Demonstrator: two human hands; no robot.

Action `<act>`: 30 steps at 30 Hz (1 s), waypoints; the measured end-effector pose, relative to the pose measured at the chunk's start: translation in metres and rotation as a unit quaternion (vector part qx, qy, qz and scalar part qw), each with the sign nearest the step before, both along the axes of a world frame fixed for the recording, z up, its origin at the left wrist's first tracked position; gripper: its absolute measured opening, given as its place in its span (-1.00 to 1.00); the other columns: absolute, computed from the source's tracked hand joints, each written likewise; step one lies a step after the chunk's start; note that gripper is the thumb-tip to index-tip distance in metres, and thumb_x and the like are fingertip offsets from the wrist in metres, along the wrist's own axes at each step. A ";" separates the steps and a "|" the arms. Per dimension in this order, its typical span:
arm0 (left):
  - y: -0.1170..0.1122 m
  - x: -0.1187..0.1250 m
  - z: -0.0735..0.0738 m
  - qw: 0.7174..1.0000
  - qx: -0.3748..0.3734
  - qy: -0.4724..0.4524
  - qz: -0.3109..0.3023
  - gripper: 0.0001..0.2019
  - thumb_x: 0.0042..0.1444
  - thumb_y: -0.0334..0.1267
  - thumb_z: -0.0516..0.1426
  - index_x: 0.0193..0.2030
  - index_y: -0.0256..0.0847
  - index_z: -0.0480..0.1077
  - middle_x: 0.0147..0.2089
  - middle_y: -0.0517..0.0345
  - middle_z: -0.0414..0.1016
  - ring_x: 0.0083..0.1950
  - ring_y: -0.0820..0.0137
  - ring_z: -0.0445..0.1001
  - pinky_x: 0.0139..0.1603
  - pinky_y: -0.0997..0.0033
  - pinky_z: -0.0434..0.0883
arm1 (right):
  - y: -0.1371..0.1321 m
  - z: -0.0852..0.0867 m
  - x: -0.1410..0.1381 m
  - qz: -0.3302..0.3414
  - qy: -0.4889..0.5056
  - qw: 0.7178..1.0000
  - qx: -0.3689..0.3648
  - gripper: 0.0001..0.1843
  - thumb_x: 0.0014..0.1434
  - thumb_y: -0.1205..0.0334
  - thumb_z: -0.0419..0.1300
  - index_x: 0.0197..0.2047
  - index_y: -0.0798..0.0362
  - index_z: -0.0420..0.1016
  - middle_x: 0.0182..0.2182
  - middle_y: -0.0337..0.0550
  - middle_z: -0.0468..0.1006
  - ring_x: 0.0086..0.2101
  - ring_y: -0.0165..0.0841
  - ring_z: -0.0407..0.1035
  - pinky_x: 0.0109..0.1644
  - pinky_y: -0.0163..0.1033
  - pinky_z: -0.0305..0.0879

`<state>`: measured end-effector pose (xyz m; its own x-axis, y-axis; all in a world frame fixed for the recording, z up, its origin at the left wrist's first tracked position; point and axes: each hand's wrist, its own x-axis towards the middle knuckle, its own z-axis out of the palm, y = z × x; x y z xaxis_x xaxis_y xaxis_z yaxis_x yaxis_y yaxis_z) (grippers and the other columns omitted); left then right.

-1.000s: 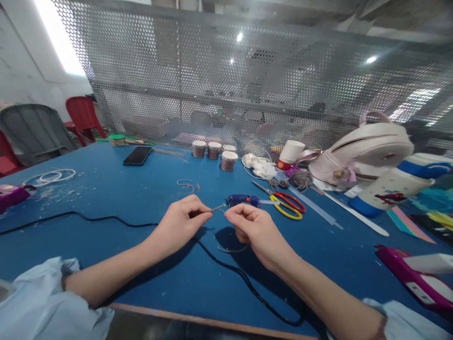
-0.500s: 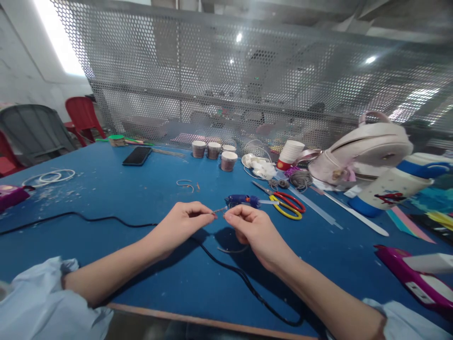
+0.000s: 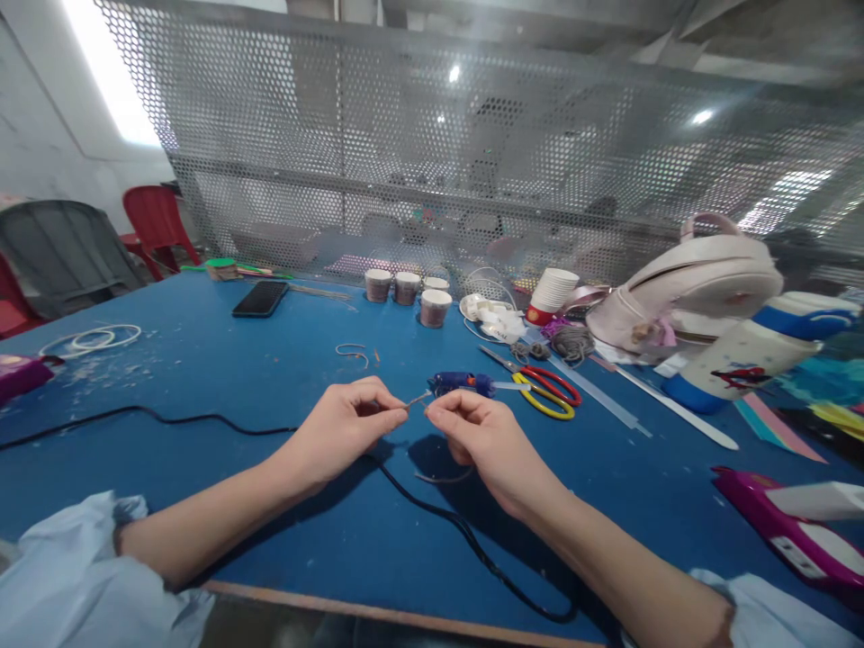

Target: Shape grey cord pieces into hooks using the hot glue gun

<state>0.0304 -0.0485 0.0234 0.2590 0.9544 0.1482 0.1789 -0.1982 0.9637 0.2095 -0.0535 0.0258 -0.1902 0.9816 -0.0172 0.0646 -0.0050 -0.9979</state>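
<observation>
Over the blue table [image 3: 202, 378] my left hand [image 3: 344, 425] and my right hand [image 3: 481, 443] meet fingertip to fingertip. Both pinch a thin brownish wire [image 3: 417, 399] that spans the small gap between them. A loop of the same wire [image 3: 442, 477] hangs below my right hand, close to the tabletop. Just beyond my fingers lies a blue glue gun [image 3: 463, 382], its black cord [image 3: 222, 419] trailing across the table under my left hand. Red-and-yellow scissors [image 3: 544, 390] lie right of the glue gun.
Three small cups [image 3: 409, 292], a black phone [image 3: 260, 298] and a stack of paper cups [image 3: 553, 293] stand further back. A pale pink bag [image 3: 695, 288], a white-and-blue bottle [image 3: 756, 351] and coloured paper lie at the right. A perforated metal screen [image 3: 432, 162] closes the far side.
My hands have stayed together on the wire, with only slight finger shifts. The view has tilted a little.
</observation>
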 end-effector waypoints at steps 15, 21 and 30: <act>-0.002 0.000 0.005 0.990 0.059 0.126 0.012 -0.79 0.05 -0.24 0.07 -0.33 -0.22 0.53 -0.38 0.16 0.41 -0.36 0.42 0.34 -0.34 0.44 0.24 | -0.001 0.001 0.000 0.001 0.006 1.000 -0.004 -0.74 -0.02 0.05 0.28 -0.45 0.09 0.44 -0.66 -0.40 0.19 -0.65 -0.58 -0.07 -0.60 -0.36 -0.16; -0.003 -0.001 0.008 0.996 0.027 0.087 0.023 -0.77 0.06 -0.20 0.06 -0.41 -0.21 0.52 -0.40 0.18 0.41 -0.41 0.44 0.31 -0.44 0.47 0.20 | 0.000 0.002 0.001 -0.007 0.004 1.000 0.005 -0.74 -0.04 0.06 0.28 -0.47 0.09 0.43 -0.66 -0.38 0.19 -0.65 -0.58 -0.06 -0.60 -0.36 -0.17; -0.001 -0.003 0.003 0.990 0.094 0.102 0.032 -0.84 0.05 -0.25 0.12 -0.42 -0.24 0.49 -0.42 0.16 0.40 -0.37 0.43 0.32 -0.33 0.44 0.25 | 0.000 0.003 0.002 -0.007 0.006 1.000 0.007 -0.74 -0.02 0.05 0.27 -0.45 0.10 0.43 -0.66 -0.39 0.17 -0.64 -0.57 -0.06 -0.59 -0.35 -0.17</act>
<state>0.0270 -0.0493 0.0262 0.2422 0.9304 0.2752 0.3842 -0.3524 0.8534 0.2113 -0.0534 0.0286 -0.1774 0.9841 -0.0011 0.0521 0.0082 -0.9986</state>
